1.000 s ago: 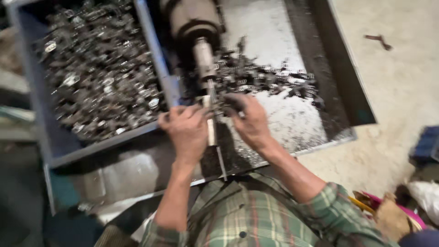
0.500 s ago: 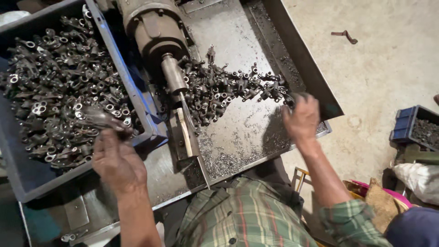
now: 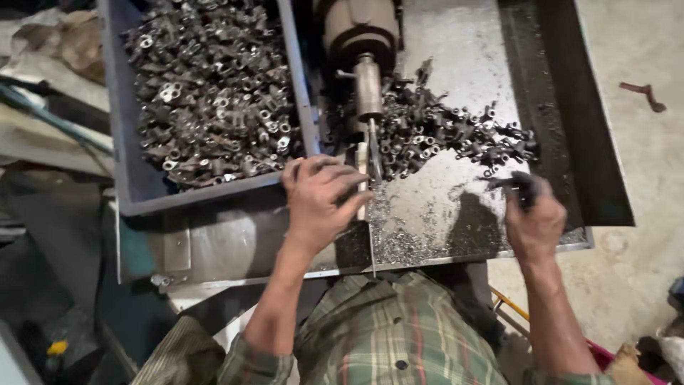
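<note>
Hands: right [image 3: 534, 217] grips fitting [image 3: 514, 184]; left [image 3: 319, 196] beside spindle [image 3: 368, 89].

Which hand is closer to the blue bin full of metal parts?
Left. The left hand sits right beside the blue bin; the right hand is far across the metal tray.

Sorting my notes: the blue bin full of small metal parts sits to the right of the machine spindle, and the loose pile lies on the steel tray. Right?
Not quite. In the head view the blue bin sits left of the machine spindle; the loose pile does lie on the steel tray.

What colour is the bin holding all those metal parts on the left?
Blue-grey; the bin and its wall show best in the head view, beside the left hand.
</note>
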